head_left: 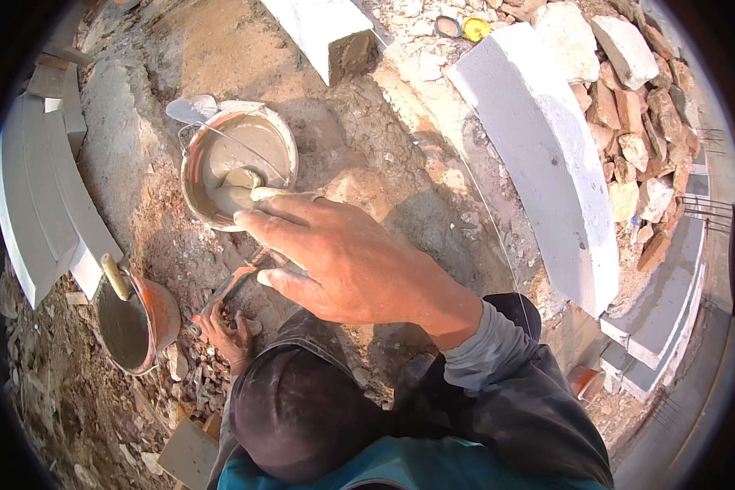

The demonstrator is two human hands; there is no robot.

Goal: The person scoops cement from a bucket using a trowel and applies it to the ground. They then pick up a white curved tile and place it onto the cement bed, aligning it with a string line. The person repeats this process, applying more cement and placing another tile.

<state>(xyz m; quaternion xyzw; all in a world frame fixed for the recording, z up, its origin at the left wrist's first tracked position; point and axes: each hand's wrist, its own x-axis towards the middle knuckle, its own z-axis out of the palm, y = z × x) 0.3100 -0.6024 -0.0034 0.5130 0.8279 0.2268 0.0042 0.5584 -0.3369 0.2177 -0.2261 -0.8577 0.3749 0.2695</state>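
My right hand point(355, 257) reaches across toward the near rim of a bucket point(192, 184), fingers stretched leftward and thumb apart. Nothing shows in its grip; the palm faces away. Wet grey-brown mortar point(257, 139) fills much of the bucket, with a mortar-coated lump point(238, 180) near the fingertips. A thin wire handle lies across the bucket, and a grey flat blade point(192, 109) rests at its far rim. Lower left, my left hand point(227, 333) is closed around the end of an orange-and-dark tool handle point(233, 284). The tool's far end is partly hidden.
A second orange bucket point(159, 314) with a wooden-handled tool point(114, 276) stands left. Pale blocks lie left point(37, 196), at the top point(310, 28) and right point(539, 155). A taut string point(486, 208) runs beside the right block. Rough stones point(629, 114) are piled beyond.
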